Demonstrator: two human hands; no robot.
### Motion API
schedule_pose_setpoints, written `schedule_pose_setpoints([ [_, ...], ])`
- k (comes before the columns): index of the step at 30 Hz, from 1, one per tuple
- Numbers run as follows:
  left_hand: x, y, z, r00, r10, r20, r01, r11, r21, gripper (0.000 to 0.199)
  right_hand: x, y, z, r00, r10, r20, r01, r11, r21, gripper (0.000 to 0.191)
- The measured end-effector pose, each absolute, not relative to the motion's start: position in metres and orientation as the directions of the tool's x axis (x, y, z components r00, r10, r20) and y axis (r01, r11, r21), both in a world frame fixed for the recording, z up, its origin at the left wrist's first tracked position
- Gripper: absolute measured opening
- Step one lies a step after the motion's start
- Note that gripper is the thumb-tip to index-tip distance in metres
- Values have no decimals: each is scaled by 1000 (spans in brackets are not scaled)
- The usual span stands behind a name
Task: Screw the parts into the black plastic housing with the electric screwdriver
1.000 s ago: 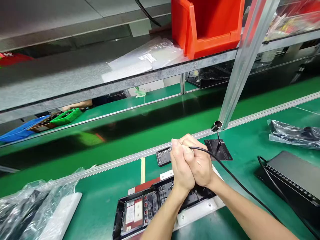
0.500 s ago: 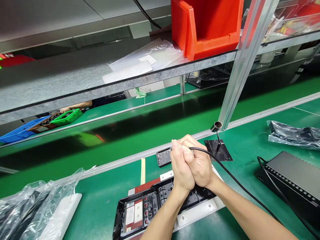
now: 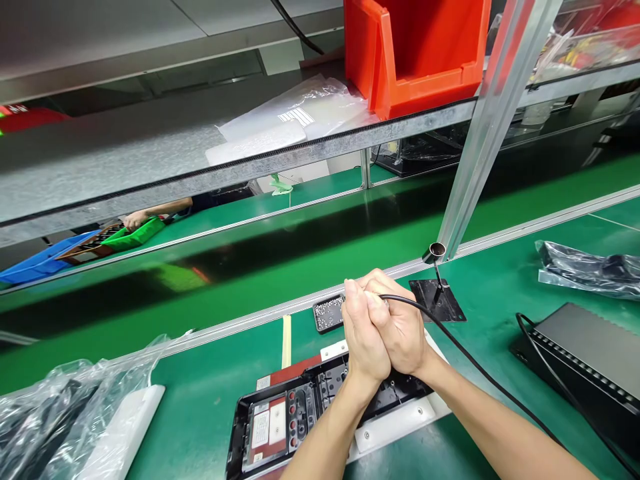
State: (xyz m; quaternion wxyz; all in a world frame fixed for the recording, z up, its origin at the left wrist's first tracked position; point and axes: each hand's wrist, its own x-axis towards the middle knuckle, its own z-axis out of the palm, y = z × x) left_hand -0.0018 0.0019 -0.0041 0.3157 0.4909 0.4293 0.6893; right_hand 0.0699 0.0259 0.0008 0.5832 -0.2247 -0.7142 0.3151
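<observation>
Both my left hand and my right hand are closed together, fingers wrapped round what looks like a corded electric screwdriver. My hands hide its body and tip; only the black cable shows, leaving the top of my grip and running down to the right. Beneath my hands lies a black plastic housing, open side up, on a fixture with white blocks and a reddish-brown board. Just behind my left hand, a small black tray contains many small screws.
A tube holder on a black plate stands behind my hands. At right are a black device and a bagged item; bagged parts lie at left. Overhead, a shelf holds a red bin. Another person's hand is beyond.
My hands hold the same grip over the housing. In the far left background, the other person's hand has come to the green bin. The view has shifted very slightly.
</observation>
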Motion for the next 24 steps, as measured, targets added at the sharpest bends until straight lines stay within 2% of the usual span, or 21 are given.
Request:
schedule_pose_setpoints([
  [24, -2, -3, -7, -349, 860, 373, -1, -398, 917, 57, 71, 24, -1, -240, 688, 684, -46, 696, -716, 36],
])
